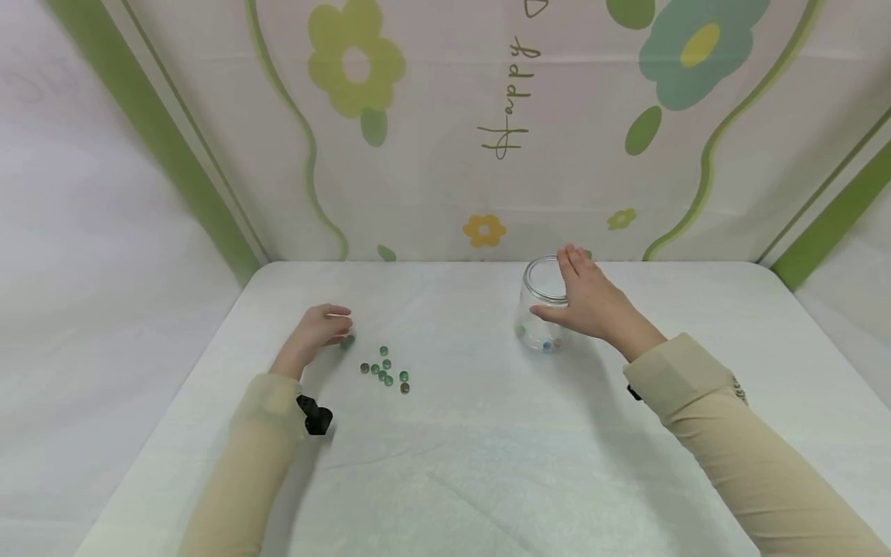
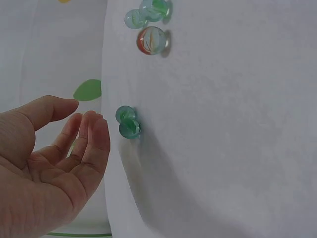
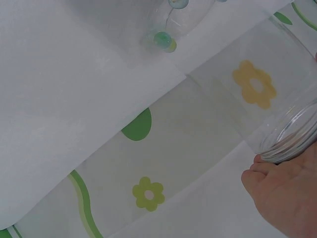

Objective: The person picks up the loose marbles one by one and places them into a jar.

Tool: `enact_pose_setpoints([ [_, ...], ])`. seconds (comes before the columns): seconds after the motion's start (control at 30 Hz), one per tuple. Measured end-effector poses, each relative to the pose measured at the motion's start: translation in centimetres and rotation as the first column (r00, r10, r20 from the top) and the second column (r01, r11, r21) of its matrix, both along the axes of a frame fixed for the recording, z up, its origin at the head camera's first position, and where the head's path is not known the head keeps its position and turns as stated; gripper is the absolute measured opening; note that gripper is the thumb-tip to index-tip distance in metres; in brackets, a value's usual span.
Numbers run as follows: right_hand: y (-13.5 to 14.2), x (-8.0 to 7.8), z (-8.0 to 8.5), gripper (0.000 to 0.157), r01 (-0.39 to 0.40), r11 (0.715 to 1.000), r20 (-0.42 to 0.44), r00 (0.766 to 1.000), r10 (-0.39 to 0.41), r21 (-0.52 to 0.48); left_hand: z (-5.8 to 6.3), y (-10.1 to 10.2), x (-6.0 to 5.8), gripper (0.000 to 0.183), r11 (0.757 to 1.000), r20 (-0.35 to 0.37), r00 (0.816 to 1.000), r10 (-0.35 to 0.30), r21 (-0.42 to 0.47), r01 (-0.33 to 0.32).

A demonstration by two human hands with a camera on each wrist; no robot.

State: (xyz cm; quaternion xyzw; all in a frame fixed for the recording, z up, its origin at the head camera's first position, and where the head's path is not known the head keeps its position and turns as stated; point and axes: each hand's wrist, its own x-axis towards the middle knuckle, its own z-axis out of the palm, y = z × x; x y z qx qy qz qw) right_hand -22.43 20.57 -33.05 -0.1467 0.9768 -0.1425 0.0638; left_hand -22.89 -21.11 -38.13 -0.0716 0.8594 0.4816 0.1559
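Observation:
My left hand (image 1: pixel 315 338) hovers at the left with its fingers loosely curved and nothing between them. Right beside its fingertips, two green glass marbles (image 2: pixel 128 122) lie together on the table. A loose group of several marbles (image 1: pixel 382 375), mostly green with a couple of brownish ones, is spread to the right of that hand. Farther right stands an upright clear glass jar (image 1: pixel 529 298), gripped near its open rim by my right hand (image 1: pixel 592 300), thumb in front and fingers over the far side. A few marbles (image 3: pixel 162 39) rest on the jar's bottom.
A white cloth covers the table (image 1: pixel 473 449). At its far edge rises a printed curtain (image 1: pixel 431 170) with flowers, and white fabric sides stand to the left and right. A small black device (image 1: pixel 316 418) sits on the left wrist.

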Motion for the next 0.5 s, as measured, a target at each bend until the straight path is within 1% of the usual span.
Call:
enact_pose_setpoints([
  [0.33, 0.0, 0.0, 0.0, 0.102, 0.005, 1.0, 0.002, 1.0, -0.005, 0.0, -0.8, -1.5, 0.5, 0.047, 0.998, 0.042, 0.999, 0.021, -0.056, -0.019],
  [0.5, 0.0, 0.1, 0.1, 0.101, 0.005, 1.0, 0.0, 1.0, -0.005, 0.001, -1.1, -2.1, 0.8, 0.048, 0.995, 0.048, 0.999, 0.015, -0.103, -0.01],
])
